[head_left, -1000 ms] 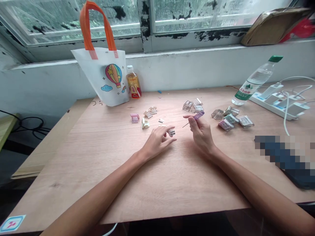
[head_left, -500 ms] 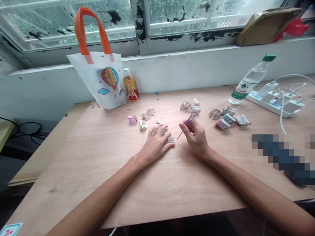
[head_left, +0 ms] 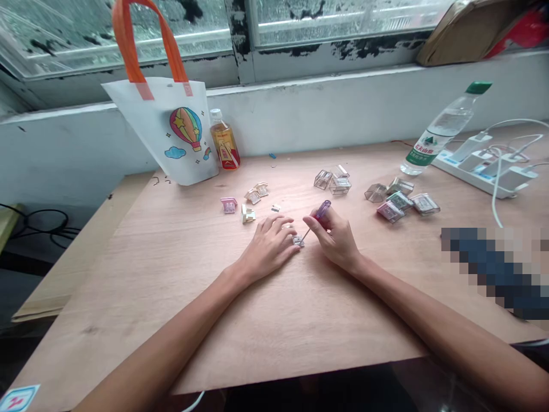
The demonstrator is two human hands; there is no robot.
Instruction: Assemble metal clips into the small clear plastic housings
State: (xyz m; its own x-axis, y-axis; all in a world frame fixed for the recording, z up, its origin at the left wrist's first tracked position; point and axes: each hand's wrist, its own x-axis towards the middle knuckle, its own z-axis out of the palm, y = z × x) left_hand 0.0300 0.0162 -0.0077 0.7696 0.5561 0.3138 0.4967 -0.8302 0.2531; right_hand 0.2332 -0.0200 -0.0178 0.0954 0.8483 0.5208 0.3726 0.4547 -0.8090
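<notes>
Fingers of my left hand (head_left: 270, 249) were fanned and bent, thumb and fingertips steadying a small clear piece (head_left: 297, 241) with a metal insert flat on the smooth, faintly grained wooden tabletop (head_left: 240, 326), at the middle of the frame. With my right hand (head_left: 337, 240) I pinched the translucent purple handle of a slim screwdriver (head_left: 322, 210), its thin metal shaft slanting down to touch that piece. Left of centre sat a pink, angular piece (head_left: 229, 205) and a chunky cream one (head_left: 247, 214); right of centre, see-through, wedge-sided plastic cases (head_left: 340, 185) lay clustered.
</notes>
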